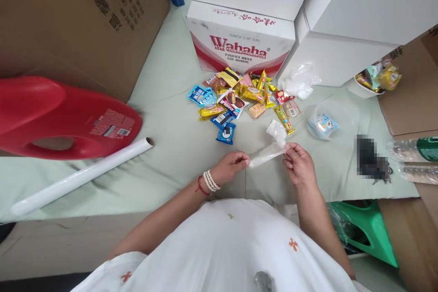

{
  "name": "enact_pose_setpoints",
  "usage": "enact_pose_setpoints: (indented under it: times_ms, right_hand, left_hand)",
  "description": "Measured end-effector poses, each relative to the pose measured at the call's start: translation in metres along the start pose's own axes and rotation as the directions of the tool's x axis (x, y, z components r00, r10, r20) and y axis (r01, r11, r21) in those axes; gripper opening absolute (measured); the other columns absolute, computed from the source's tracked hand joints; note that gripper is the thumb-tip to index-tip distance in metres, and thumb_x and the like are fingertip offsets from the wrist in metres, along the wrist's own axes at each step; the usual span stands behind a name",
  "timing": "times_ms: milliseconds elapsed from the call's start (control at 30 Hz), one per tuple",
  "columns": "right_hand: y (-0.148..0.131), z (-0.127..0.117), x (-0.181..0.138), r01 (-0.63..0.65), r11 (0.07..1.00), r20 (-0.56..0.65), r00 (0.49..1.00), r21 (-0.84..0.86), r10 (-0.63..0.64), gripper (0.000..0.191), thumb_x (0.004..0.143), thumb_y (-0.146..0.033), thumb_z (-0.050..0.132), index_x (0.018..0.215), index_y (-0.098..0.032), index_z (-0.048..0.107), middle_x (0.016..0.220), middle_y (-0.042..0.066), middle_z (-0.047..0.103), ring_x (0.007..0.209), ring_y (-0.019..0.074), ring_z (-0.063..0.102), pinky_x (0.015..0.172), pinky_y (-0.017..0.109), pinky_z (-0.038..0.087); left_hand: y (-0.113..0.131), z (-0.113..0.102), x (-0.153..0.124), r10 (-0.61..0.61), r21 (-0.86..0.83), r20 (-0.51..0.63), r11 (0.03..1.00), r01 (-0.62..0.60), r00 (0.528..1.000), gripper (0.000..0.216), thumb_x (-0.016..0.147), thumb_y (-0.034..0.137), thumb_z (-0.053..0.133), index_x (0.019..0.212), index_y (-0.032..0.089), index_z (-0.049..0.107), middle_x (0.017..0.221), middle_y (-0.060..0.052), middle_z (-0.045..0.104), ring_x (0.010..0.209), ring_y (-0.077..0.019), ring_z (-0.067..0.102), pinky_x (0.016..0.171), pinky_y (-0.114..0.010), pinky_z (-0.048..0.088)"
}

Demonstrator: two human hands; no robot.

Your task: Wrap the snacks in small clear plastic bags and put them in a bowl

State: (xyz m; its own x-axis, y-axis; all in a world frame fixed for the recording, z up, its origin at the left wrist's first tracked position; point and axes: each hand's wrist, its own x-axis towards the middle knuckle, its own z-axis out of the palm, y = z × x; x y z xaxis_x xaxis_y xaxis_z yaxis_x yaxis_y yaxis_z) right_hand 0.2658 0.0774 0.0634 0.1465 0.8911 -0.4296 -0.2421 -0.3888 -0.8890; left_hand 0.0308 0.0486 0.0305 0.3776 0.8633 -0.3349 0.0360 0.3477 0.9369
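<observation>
Between my two hands stretches a clear plastic bag (268,154), pulled into a narrow strip above the table's front part. My left hand (232,166), with beads at the wrist, pinches its left end. At the other end my right hand (299,163) grips it between thumb and fingers. A whitish crumpled part of the bag stands up near the right fingers. Just beyond lies a heap of wrapped snacks (234,100) in yellow, blue, red and brown packets. A clear plastic bowl (316,133) with a blue packet inside sits to the right of the heap.
Behind the snacks stands a Wahaha water carton (239,45). Crumpled clear plastic (303,80) lies right of it. A red plastic stool (78,123) and a white roll (85,175) lie at left. At right are a white bowl of snacks (366,86) and plastic bottles (407,150).
</observation>
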Motion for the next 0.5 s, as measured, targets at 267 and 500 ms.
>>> enact_pose_setpoints:
  times_ms: [267, 500]
  right_hand:
    - [-0.003, 0.014, 0.019, 0.335, 0.895, -0.006, 0.936, -0.295, -0.352, 0.032, 0.082, -0.048, 0.075, 0.098, -0.021, 0.067, 0.081, -0.002, 0.058, 0.064, 0.0105, 0.051, 0.055, 0.023, 0.047]
    - [0.016, 0.027, -0.027, 0.086, 0.931, 0.274, 0.961, -0.353, 0.016, 0.042, 0.085, -0.062, 0.07, 0.088, -0.02, 0.066, 0.07, -0.003, 0.055, 0.053, 0.0094, 0.042, 0.043, 0.021, 0.034]
  left_hand:
    - [0.005, 0.001, -0.015, -0.078, -0.18, 0.064, 0.98, 0.089, 0.995, 0.043, 0.084, 0.061, 0.062, 0.078, 0.02, 0.05, 0.064, 0.006, 0.041, 0.06, -0.0099, 0.035, 0.06, -0.026, 0.031]
    - [0.005, 0.004, -0.014, -0.052, -0.207, -0.062, 0.978, 0.038, 0.997, 0.044, 0.078, 0.058, 0.073, 0.078, 0.017, 0.057, 0.068, 0.005, 0.048, 0.063, -0.0093, 0.038, 0.061, -0.025, 0.031]
